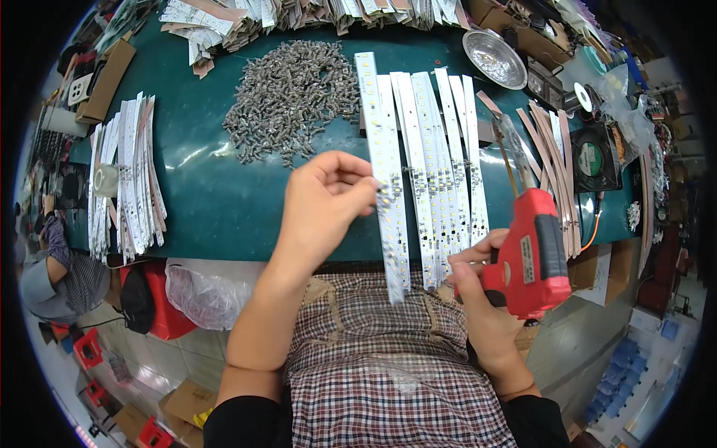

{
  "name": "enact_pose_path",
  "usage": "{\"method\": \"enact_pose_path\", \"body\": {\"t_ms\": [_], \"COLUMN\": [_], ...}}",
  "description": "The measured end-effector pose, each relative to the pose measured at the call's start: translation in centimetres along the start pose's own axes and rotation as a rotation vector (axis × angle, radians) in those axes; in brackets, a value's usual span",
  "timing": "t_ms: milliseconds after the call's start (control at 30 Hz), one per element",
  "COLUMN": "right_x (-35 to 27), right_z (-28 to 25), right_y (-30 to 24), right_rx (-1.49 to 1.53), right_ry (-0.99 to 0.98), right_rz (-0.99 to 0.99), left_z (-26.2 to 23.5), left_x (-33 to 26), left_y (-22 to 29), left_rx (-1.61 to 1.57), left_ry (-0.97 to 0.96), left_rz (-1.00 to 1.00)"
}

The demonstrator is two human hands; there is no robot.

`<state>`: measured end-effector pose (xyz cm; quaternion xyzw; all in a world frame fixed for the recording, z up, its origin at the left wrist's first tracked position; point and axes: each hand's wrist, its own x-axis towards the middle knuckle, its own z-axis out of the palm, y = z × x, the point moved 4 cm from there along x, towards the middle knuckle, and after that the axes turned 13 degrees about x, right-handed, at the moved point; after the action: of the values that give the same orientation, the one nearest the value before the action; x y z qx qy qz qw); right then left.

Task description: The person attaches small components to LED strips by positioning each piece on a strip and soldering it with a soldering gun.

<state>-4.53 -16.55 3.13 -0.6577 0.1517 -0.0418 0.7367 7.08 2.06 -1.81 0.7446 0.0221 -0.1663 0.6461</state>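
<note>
Soldering small parts onto LED strips, mid-step: part held at the strip, gun not yet on it.

L hand point(325, 198) pinches a small metal part against the nearest LED strip point(388, 172), fingertips closed on it; R hand point(478, 287) grips the red soldering gun point(526, 257), tip up and over the strip row w/ tan strips point(553, 153) just beside. Judged next: bring tip down to the held part w/o shifting the strip, which overhangs the green table point(224, 194) edge toward the lap. Room: open table betw. the pile of metal parts point(291, 97) and L hand; R side tight, fan point(594, 157) and strips close.
</note>
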Motion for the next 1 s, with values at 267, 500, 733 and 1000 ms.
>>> {"method": "enact_pose_path", "body": {"t_ms": [267, 500, 733, 1000], "right_x": [-1.2, -2.8, -2.9, -1.9], "right_z": [-1.0, -2.3, -1.8, 0.0], "right_y": [-0.6, 0.7, 3.0, 3.8], "right_rx": [-0.092, -0.131, -0.294, -0.164], "right_ry": [-0.080, -0.172, -0.322, -0.269], "right_rz": [-0.040, 0.025, 0.004, 0.081], "left_z": [-1.2, -1.1, -1.3, -1.4], "left_x": [1.8, 0.5, 0.8, 0.9], "left_y": [-2.1, 0.4, -0.2, -0.4], "left_rx": [0.427, 0.742, 0.699, 0.697], "left_ry": [0.102, 0.222, 0.145, 0.147], "left_rz": [0.037, 0.157, 0.325, 0.341]}}
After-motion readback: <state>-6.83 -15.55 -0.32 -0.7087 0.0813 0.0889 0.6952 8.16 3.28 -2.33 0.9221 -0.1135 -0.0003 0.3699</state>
